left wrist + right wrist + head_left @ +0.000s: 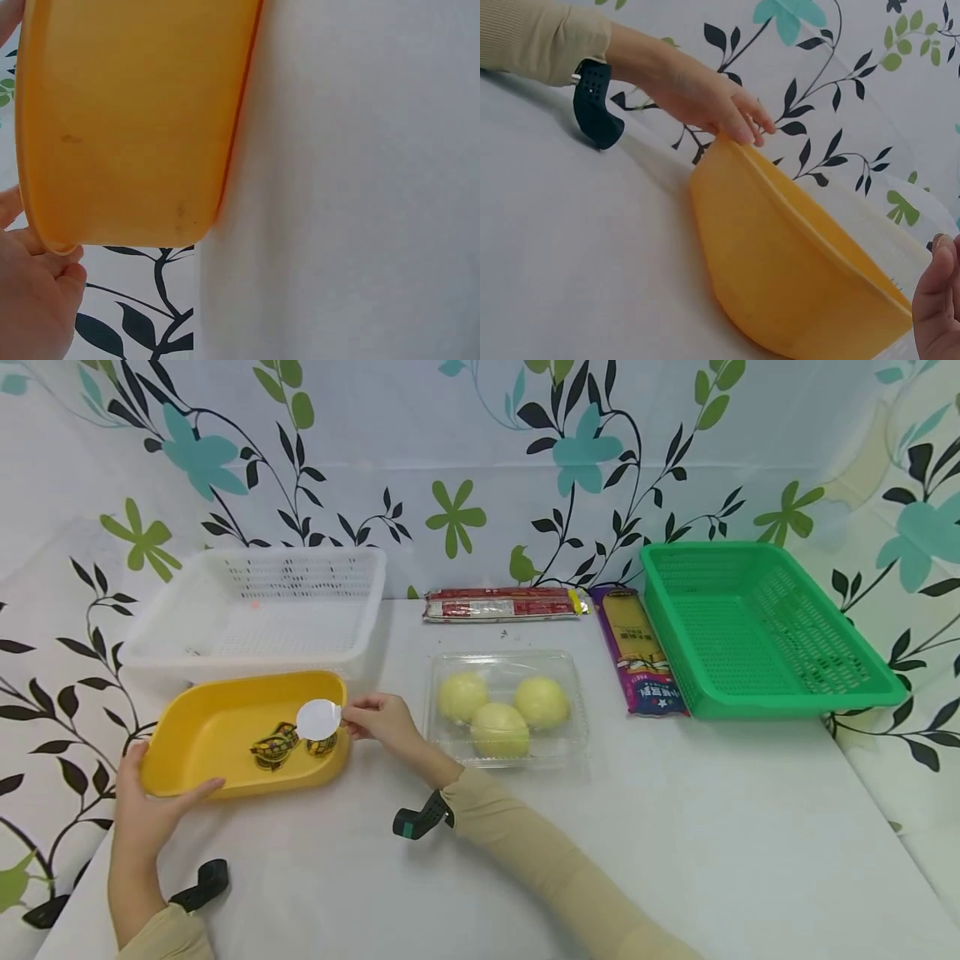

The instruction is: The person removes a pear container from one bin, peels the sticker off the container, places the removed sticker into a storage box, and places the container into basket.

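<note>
The left arm reaches forward at the left side, the left hand (152, 806) gripping the rounded yellow plastic tray (202, 731) at its left end, thumb over the near rim. The right arm stretches diagonally inward, and the right hand (386, 724) pinches a flat, round white disc (318, 719) by its edge. The disc sits above the tray's right end, plain-faced, partly covering small black-and-yellow patterned pieces (274, 746) inside.

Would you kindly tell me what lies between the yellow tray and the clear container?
The head view shows the right hand between them, pinching a white disc.
</note>
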{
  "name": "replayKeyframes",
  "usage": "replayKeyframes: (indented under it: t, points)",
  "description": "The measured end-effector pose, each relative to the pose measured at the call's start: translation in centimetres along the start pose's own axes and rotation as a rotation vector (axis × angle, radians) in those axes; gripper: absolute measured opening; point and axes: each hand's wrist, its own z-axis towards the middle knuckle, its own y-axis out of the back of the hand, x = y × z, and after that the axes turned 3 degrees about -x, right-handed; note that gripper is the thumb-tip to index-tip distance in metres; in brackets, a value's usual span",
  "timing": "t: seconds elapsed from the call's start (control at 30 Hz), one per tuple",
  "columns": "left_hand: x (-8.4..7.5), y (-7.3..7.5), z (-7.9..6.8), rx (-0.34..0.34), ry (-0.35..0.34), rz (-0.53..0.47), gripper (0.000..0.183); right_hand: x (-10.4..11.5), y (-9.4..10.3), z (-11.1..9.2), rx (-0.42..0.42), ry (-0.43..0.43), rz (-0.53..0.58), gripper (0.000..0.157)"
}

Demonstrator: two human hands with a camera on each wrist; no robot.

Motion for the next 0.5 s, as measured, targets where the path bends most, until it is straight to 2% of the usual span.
replayKeyframes:
  t: [0.1,0.23,0.37,0.5]
  points:
    - [-1.2,-0.3,-0.9,0.024,0.100,-0.061,0.114,-0.6,0.0,-0.1,0.004,0.011,-0.062,0.008]
    - [-3.6,-0.5,-2.1,0.011,0.174,-0.157,0.112,-1.1,-0.1,0.0,-0.006,0.049,-0.154,0.006]
    - [-5.4,-0.5,-2.8,-0.009,0.176,-0.215,0.107,-1.3,-0.3,0.4,-0.007,0.060,-0.207,0.005]
    - [-5.6,-0.7,-2.9,-0.025,0.169,-0.255,0.107,-1.5,-0.7,0.6,-0.008,0.070,-0.259,0.004]
